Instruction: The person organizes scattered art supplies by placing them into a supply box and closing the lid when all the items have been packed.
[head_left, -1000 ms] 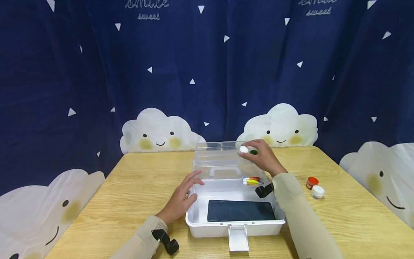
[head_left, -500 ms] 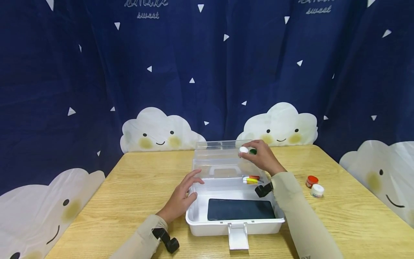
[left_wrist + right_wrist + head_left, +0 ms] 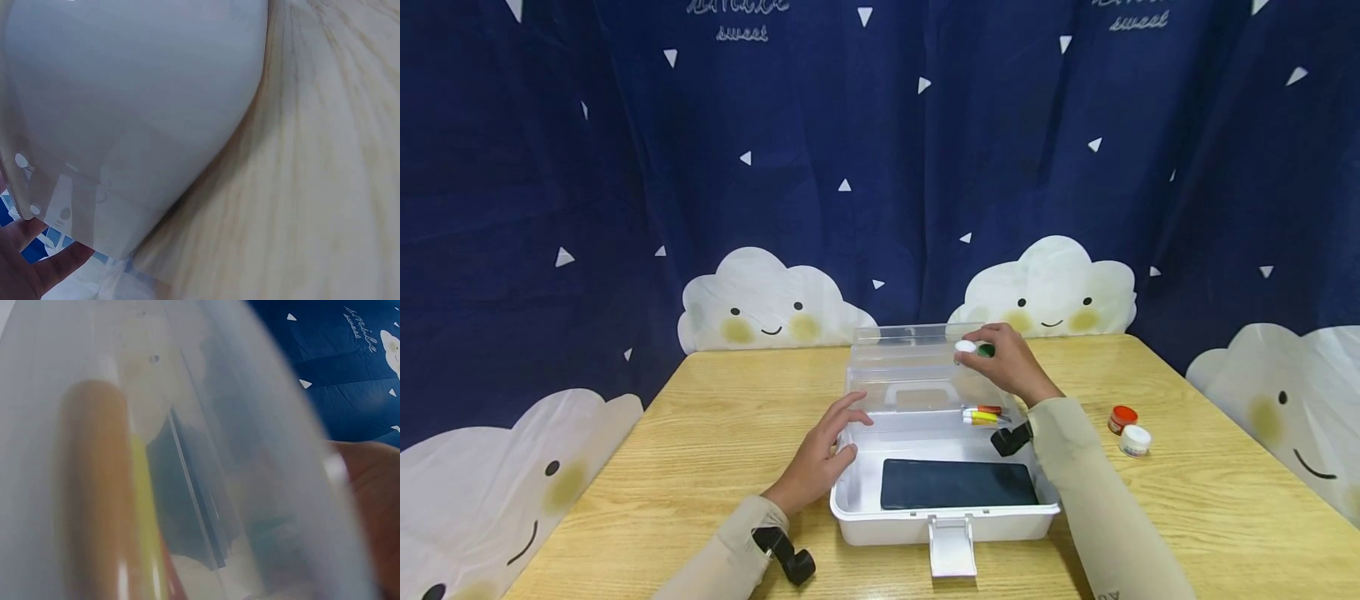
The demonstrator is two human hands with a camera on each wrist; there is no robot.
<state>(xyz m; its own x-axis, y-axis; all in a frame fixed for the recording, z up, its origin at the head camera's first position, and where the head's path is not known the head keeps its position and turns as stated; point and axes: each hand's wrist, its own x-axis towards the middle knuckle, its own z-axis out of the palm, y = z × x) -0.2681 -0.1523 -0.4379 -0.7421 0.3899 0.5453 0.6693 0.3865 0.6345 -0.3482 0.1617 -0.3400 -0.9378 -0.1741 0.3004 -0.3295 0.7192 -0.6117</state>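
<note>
At the far right of a white plastic box [image 3: 951,528], my right hand [image 3: 1011,364] pinches a small white-lidded jar [image 3: 966,346] between thumb and fingers. A green-lidded jar [image 3: 987,351] shows just behind it, partly covered by the fingers. Both overlap the raised clear lid [image 3: 880,354] of the box. My left hand [image 3: 816,458] is at the box's left rim, fingers spread and loosely extended. In the left wrist view, its fingertips [image 3: 65,261] reach the box's edge. Several pens [image 3: 983,417] with orange and yellow barrels lie below the right hand; the right wrist view shows them blurred through clear plastic.
A dark flat rectangular thing [image 3: 958,484] lies on the box floor. The box's white latch [image 3: 952,546] hangs down in front. To the right, a red-lidded jar [image 3: 1123,418] and another white-lidded jar [image 3: 1135,440] stand on the wooden table [image 3: 737,425]. A blue curtain [image 3: 805,167] hangs behind.
Both hands stay almost in place. The white-lidded jar turns a little in my right fingers, showing less of its side. The head view has tilted down very slightly.
</note>
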